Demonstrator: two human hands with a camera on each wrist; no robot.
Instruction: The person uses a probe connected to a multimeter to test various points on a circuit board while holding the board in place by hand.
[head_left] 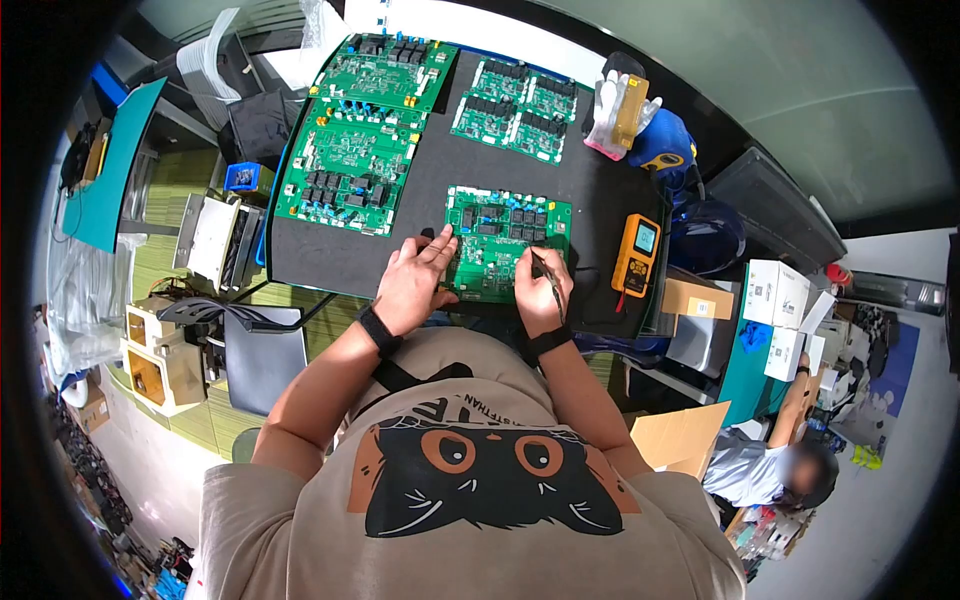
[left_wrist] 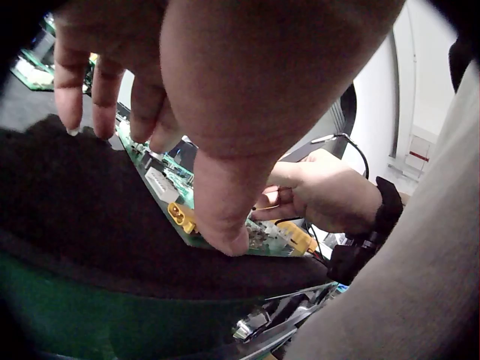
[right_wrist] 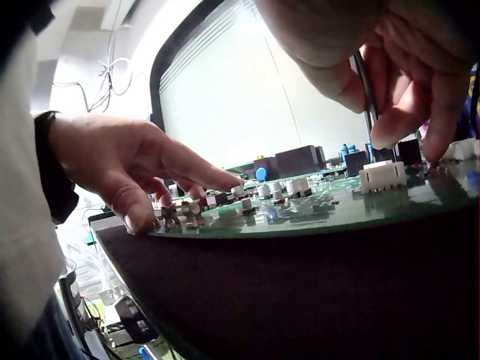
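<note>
A green circuit board [head_left: 487, 268] with black relays and white connectors lies near the front edge of the dark mat. The left hand [head_left: 411, 282] rests at its left edge, fingers extended; in the left wrist view its thumb touches the board's corner beside a yellow connector [left_wrist: 181, 217]. In the right hand [head_left: 541, 290] a thin dark tool [head_left: 547, 270], like tweezers, is pinched, pointing down at the board's right part. The right wrist view shows the tool [right_wrist: 366, 91] behind a white connector [right_wrist: 382, 176]; its tip is hidden.
Two larger green boards [head_left: 345, 160] lie at the left, and a panel of small boards [head_left: 515, 110] at the back. An orange meter [head_left: 636, 255] is on the right, with gloves [head_left: 607, 115] and a blue device [head_left: 662, 142] behind it. Another person [head_left: 765, 468] is at the far right.
</note>
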